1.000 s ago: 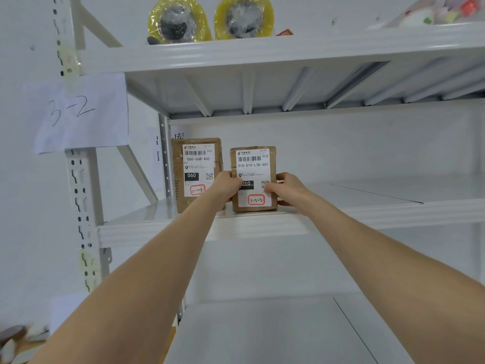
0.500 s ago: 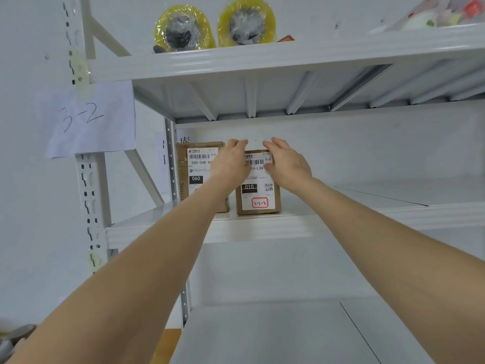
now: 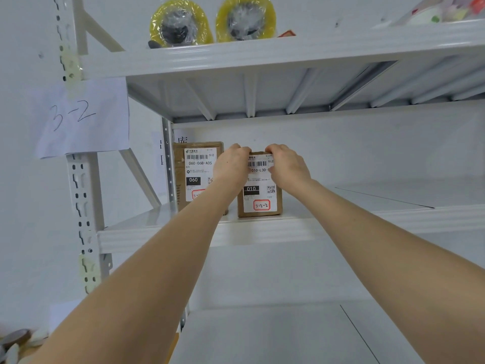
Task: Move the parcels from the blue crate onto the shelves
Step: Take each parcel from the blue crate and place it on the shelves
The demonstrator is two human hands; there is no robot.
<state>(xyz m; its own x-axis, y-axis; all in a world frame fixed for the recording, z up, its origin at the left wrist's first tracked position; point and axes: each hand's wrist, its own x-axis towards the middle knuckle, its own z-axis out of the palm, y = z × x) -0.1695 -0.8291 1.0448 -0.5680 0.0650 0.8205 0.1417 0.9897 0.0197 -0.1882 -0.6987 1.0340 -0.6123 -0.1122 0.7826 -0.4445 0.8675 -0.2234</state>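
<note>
A small brown parcel [image 3: 259, 198] labelled 010 stands upright on the middle white shelf [image 3: 341, 222]. My left hand [image 3: 231, 166] grips its upper left corner and my right hand [image 3: 287, 166] grips its upper right corner, fingers curled over the top edge. Just to the left stands a taller brown parcel [image 3: 198, 174] labelled 060, partly hidden by my left wrist. The blue crate is out of view.
Two yellow tape rolls [image 3: 181, 23] [image 3: 245, 18] sit on the top shelf. A paper sign reading 3-2 [image 3: 81, 116] hangs on the left upright post [image 3: 81, 195]. A lower shelf [image 3: 275, 334] lies below. The middle shelf extends bare to the right of the parcels.
Both hands rose from the parcel's lower sides to its top corners and now curl over the top edge. The parcel stays upright on the shelf.
</note>
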